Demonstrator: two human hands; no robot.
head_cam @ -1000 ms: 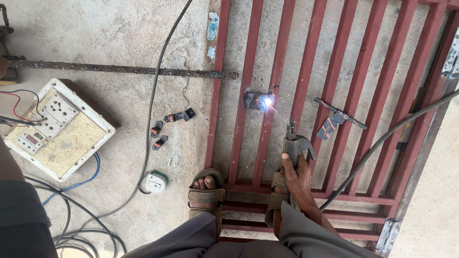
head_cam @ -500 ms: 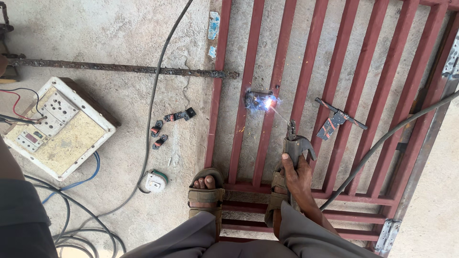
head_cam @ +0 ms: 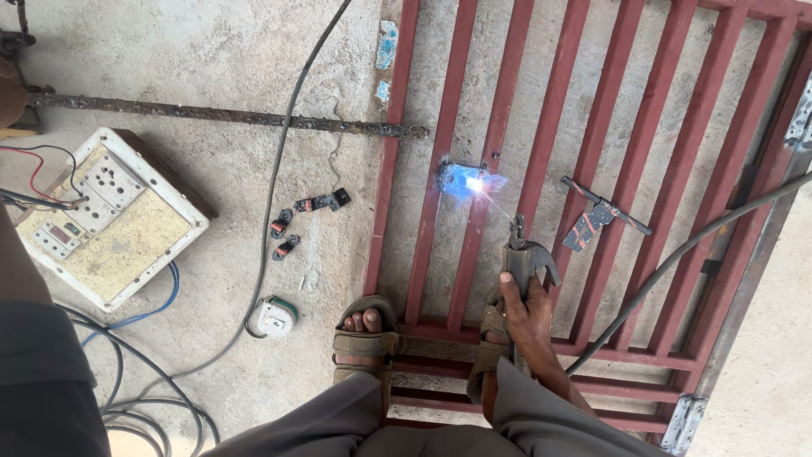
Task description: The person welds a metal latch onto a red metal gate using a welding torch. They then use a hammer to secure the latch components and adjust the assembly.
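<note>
My right hand (head_cam: 526, 311) grips a metal electrode holder (head_cam: 526, 258). Its thin rod reaches up to a bright blue-white arc (head_cam: 475, 183) on a small metal plate (head_cam: 455, 179) between two bars of a dark red barred steel gate (head_cam: 550, 110) lying flat on the concrete. A thick grey cable (head_cam: 677, 254) runs from the holder off to the upper right. My sandalled feet (head_cam: 365, 332) stand on the gate's lower rails. My left hand is out of sight.
A white electrical box with sockets and wires (head_cam: 106, 216) sits at left, with blue and grey cables (head_cam: 144, 381) coiled below it. A rusty bar (head_cam: 220, 114) lies across the floor. A tape measure (head_cam: 275, 317), small dark clips (head_cam: 317, 203) and a chipping hammer (head_cam: 602, 211) lie nearby.
The view has shifted slightly. The arc still burns at the same plate and my right hand keeps its grip on the holder.
</note>
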